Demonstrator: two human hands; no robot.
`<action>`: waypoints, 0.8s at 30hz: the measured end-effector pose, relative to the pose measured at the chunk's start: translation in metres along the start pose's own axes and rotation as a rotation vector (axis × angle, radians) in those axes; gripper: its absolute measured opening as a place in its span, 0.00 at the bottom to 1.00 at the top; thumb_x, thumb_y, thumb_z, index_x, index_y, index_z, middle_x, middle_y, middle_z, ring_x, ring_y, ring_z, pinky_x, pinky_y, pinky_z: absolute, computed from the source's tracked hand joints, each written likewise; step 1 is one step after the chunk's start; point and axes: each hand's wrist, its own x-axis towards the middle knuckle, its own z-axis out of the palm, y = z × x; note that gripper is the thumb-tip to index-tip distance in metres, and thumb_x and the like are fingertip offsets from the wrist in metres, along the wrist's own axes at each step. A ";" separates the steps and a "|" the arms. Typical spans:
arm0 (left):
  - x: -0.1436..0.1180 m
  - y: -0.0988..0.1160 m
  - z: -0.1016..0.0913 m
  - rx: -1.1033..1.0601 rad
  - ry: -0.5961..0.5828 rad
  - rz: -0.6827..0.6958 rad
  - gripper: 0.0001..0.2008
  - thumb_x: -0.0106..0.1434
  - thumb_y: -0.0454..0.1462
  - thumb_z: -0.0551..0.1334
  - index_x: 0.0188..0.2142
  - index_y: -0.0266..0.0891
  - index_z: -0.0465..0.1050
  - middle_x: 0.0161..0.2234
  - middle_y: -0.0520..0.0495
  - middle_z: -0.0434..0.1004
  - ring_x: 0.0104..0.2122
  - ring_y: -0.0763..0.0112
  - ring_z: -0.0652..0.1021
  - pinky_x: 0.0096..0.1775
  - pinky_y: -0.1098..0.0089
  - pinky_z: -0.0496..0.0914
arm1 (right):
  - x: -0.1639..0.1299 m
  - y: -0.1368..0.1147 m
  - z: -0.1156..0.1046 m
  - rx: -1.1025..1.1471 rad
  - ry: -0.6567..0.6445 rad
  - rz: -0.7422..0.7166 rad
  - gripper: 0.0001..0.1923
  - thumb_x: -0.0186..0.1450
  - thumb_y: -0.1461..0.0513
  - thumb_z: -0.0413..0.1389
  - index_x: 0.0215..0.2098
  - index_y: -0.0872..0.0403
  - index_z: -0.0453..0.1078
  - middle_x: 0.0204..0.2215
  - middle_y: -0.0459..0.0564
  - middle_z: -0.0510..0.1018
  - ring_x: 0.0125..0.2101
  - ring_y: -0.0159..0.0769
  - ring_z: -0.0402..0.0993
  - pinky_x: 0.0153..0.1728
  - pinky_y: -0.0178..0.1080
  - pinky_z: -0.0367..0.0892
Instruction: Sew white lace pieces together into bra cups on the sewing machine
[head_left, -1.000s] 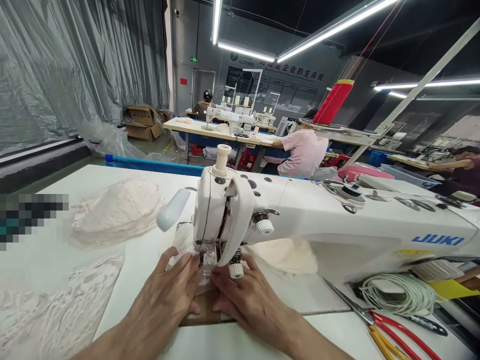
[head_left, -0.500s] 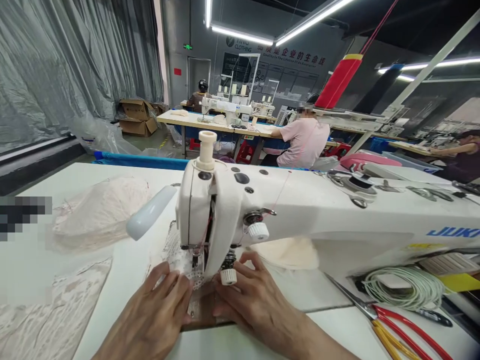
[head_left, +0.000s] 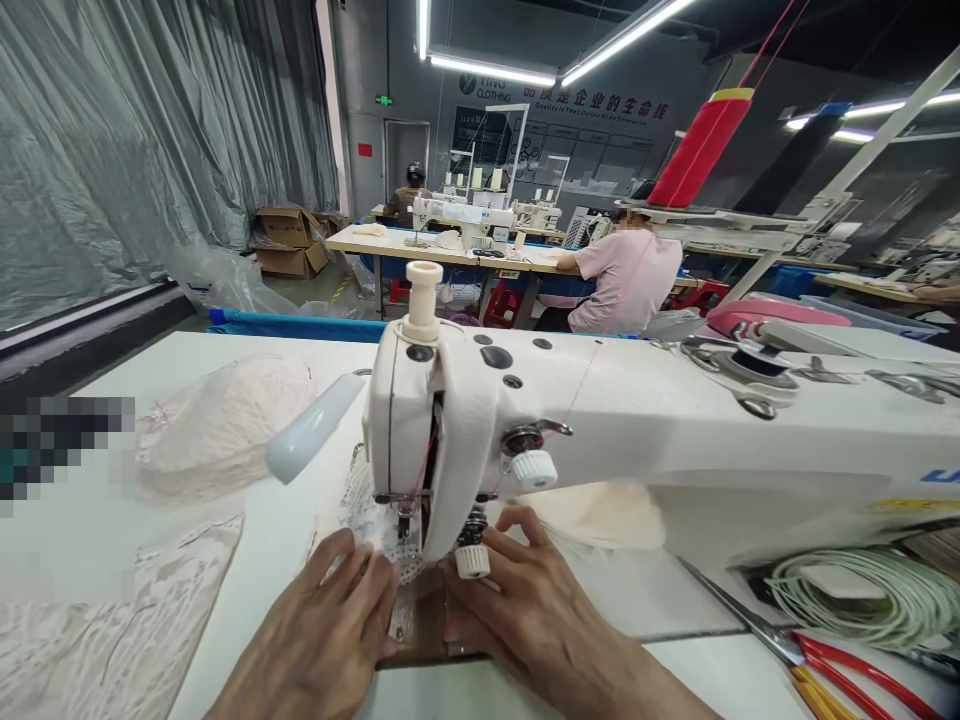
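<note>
A white sewing machine (head_left: 480, 420) stands before me, red thread running down to its presser foot (head_left: 403, 522). White lace fabric (head_left: 367, 500) lies under the foot and reaches toward me. On the left of the foot, my left hand (head_left: 330, 610) is closed, its bent fingers gripping the lace edge against the bed. My right hand (head_left: 525, 600) is closed on the other side, fingertips on the lace and partly hidden behind the white tension knob (head_left: 472, 562). A brown strip (head_left: 424, 620) shows between my hands.
Cream fabric (head_left: 600, 512) lies beneath the machine arm. Red-handled scissors (head_left: 780, 635) and a coil of pale cord (head_left: 855, 600) are at right. A whitish bundle (head_left: 225, 420) and a lace piece (head_left: 112, 640) lie at left. A person in pink (head_left: 626, 270) sits beyond.
The view has turned slightly left, so everything appears farther right. Both hands keep nearly the same places beside the presser foot, with the lace still under their fingers.
</note>
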 end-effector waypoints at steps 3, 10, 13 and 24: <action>0.001 -0.001 0.000 -0.003 -0.022 0.010 0.12 0.64 0.39 0.58 0.31 0.35 0.78 0.31 0.45 0.77 0.32 0.64 0.71 0.43 0.61 0.55 | 0.000 0.000 0.001 0.009 0.010 0.006 0.13 0.69 0.58 0.49 0.30 0.56 0.67 0.26 0.46 0.73 0.29 0.33 0.66 0.38 0.42 0.54; 0.003 -0.009 0.002 0.023 -0.025 0.032 0.20 0.65 0.47 0.56 0.34 0.33 0.78 0.35 0.41 0.79 0.33 0.64 0.73 0.46 0.61 0.55 | -0.001 0.003 0.005 -0.019 0.023 0.055 0.10 0.68 0.59 0.50 0.31 0.55 0.66 0.32 0.47 0.75 0.33 0.33 0.68 0.42 0.43 0.53; 0.000 -0.015 0.005 0.020 -0.037 -0.006 0.23 0.65 0.49 0.53 0.39 0.32 0.77 0.40 0.39 0.79 0.38 0.62 0.74 0.50 0.61 0.54 | -0.003 0.007 0.008 -0.034 0.032 0.076 0.08 0.67 0.58 0.52 0.32 0.54 0.66 0.39 0.49 0.74 0.38 0.35 0.68 0.46 0.46 0.51; 0.004 -0.033 -0.011 -0.103 -0.290 -0.107 0.13 0.66 0.38 0.52 0.41 0.36 0.73 0.32 0.44 0.79 0.31 0.62 0.76 0.38 0.64 0.63 | 0.000 0.007 0.011 -0.088 0.054 0.168 0.06 0.67 0.61 0.51 0.35 0.55 0.67 0.36 0.49 0.73 0.38 0.37 0.66 0.42 0.42 0.55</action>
